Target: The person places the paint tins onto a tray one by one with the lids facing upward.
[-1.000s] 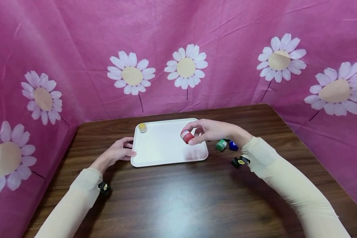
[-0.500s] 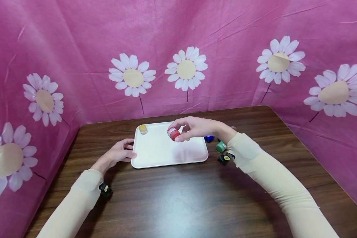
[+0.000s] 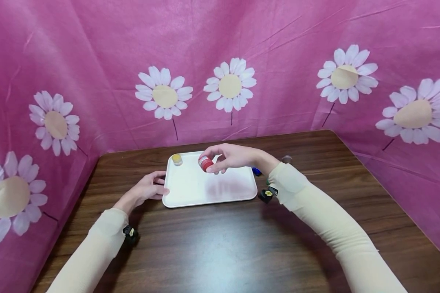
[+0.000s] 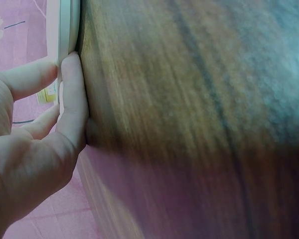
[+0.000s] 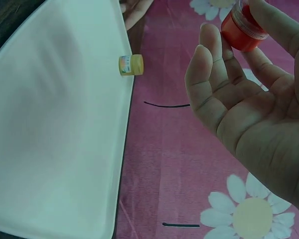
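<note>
My right hand (image 3: 234, 156) pinches a small red paint jar (image 3: 206, 163) between thumb and fingers, held tilted above the white tray (image 3: 190, 187). In the right wrist view the red jar (image 5: 241, 30) shows its clear band and glossy side. With thumb above and fingers below, my left hand (image 3: 146, 188) grips the tray's left edge; the left wrist view shows that rim (image 4: 65, 25) between the fingers. A yellow-lidded jar (image 3: 177, 159) stands upright in the tray's far left corner.
Right of the tray, partly behind my right wrist, lie a blue jar (image 3: 256, 171) and a sliver of a green one (image 3: 267, 182). A dark-topped round thing (image 3: 287, 159) sits farther back. A pink flowered curtain (image 3: 201, 126) borders the wooden table (image 3: 190, 252).
My right hand has carried the red jar leftward over the tray, from its right part towards its middle. My left hand has stayed at the tray's edge.
</note>
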A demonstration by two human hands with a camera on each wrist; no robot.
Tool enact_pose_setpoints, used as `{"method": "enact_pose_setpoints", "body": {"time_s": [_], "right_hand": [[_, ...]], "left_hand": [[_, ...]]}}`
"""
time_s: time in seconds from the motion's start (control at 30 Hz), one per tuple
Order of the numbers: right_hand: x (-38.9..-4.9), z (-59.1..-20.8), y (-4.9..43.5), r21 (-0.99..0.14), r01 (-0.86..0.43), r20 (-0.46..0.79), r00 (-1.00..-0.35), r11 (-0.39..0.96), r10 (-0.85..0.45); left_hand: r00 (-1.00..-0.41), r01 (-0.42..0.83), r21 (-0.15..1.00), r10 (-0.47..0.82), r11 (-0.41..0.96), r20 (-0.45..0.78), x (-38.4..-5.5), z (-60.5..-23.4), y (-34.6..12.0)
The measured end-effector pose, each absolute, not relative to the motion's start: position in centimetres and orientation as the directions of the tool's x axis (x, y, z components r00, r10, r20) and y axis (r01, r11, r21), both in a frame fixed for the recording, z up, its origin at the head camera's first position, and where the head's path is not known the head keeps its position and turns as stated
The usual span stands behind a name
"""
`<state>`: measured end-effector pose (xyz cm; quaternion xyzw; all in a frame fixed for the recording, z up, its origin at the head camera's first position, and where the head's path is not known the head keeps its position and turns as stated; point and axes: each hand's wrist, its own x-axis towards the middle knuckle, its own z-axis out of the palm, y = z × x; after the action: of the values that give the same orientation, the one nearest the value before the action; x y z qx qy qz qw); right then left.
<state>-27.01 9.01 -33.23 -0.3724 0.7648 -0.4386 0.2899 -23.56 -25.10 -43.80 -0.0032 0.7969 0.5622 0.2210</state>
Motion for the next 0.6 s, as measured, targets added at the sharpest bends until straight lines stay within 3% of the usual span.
{"method": "enact_pose_setpoints", "body": {"time_s": [0.6], "right_hand": [[-29.3,-35.1,7.0,-0.921,-0.162,-0.179,-0.631,0.354,-0.755]], "left_hand": [[-0.903,-0.255,0.893,0.238,0.371,-0.357,-23.9,-44.1,-25.2]]}}
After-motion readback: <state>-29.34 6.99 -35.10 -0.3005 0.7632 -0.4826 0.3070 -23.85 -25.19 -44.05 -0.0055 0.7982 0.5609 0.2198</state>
